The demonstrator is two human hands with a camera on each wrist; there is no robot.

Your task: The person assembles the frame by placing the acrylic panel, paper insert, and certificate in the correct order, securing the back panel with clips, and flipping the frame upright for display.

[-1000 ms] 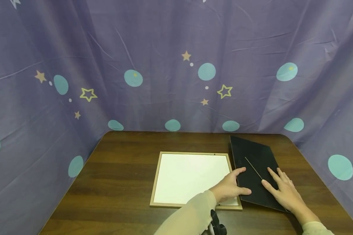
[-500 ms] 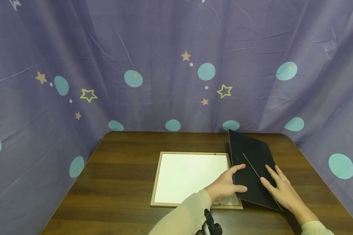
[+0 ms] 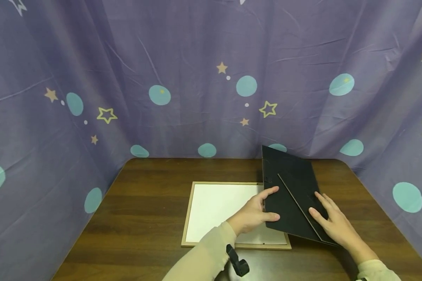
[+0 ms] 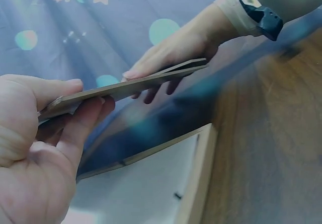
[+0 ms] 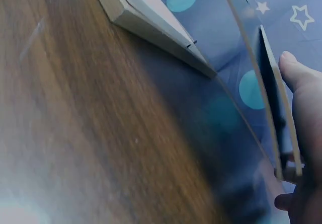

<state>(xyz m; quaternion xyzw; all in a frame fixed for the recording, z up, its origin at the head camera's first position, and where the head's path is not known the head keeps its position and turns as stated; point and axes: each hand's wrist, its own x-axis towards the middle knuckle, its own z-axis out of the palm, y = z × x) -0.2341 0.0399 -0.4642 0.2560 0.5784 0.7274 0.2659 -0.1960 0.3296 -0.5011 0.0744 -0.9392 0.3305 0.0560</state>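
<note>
A black picture frame backing board is held tilted above the table, its far end raised; a slanting stand flap lies across it. My left hand pinches its left edge, with the thumb on one face and fingers on the other, as the left wrist view shows. At the right edge my right hand grips board and flap, thumb over the flap and fingers beneath. Under the board's left part lies a light wooden picture frame with a white inside. The board hides the frame's right back corner.
The brown wooden table carries the frame near its middle. A purple curtain with stars and spots hangs close behind the table and along both sides. Small dark tabs show on the frame's inner edge.
Both hands have lifted the backing board and shifted it left, so it now overlaps the frame's right part. The left hand travelled farther than the right. The frame has stayed put.
</note>
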